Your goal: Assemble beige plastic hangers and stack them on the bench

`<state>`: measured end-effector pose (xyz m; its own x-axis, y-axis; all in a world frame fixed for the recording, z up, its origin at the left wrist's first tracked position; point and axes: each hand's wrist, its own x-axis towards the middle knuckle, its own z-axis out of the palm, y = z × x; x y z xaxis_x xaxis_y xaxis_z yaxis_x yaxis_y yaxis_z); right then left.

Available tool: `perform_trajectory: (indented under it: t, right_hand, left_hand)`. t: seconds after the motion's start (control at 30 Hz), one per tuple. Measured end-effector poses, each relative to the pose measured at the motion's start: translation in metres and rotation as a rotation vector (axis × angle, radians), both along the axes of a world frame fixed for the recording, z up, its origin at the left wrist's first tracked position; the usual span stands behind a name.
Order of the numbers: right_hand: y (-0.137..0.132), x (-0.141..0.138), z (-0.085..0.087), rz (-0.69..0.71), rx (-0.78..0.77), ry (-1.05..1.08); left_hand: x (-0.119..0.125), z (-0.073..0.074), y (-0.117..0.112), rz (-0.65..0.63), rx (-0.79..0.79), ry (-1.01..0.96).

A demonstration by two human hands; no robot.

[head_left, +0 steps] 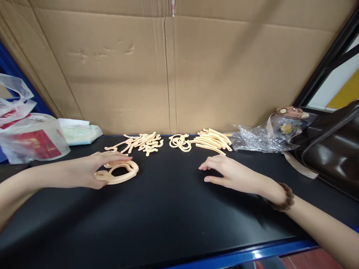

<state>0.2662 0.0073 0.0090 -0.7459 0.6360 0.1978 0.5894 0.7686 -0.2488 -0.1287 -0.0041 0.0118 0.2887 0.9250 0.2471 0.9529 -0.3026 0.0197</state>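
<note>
My left hand [94, 170] grips a stack of flat, pale wooden curved pieces [122, 173] resting on the black table [168, 216], fingers over the top and thumb underneath. My right hand [227, 172] hovers low over the table to the right, fingers stretched out and empty, a brown bead bracelet [283, 197] on its wrist. Behind the hands lie three groups of the same wooden parts: a loose heap [140, 144], a few small rings [180, 142], and a pile of long strips [211, 141], which is nearest to my right fingertips.
A cardboard sheet [168, 67] stands as a wall behind the table. Plastic bags [28, 134] and a tissue pack [80, 132] sit at the left. Crumpled clear plastic [254, 140], a small bottle with a strap [287, 125] and a dark brown bag [333, 149] sit at the right.
</note>
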Motion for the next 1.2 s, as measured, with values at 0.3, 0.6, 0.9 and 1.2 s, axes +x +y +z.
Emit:
perform_trajectory:
  t: [0.3,0.6,0.9,1.2]
  right_hand:
    - [0.0,0.0,-0.002,0.0,-0.028,-0.019]
    - [0.0,0.001,-0.002,0.015,-0.029,-0.034]
    - [0.001,0.001,-0.002,0.018,-0.035,-0.054]
    - [0.002,0.002,-0.003,0.025,-0.039,-0.046]
  left_hand:
    - [-0.012,0.024,0.008,-0.12,-0.334,0.064]
    - [-0.02,0.028,0.01,-0.049,-0.455,0.037]
    - [-0.019,0.029,0.01,-0.045,-0.47,0.009]
    - [-0.017,0.026,0.015,-0.045,-0.436,0.067]
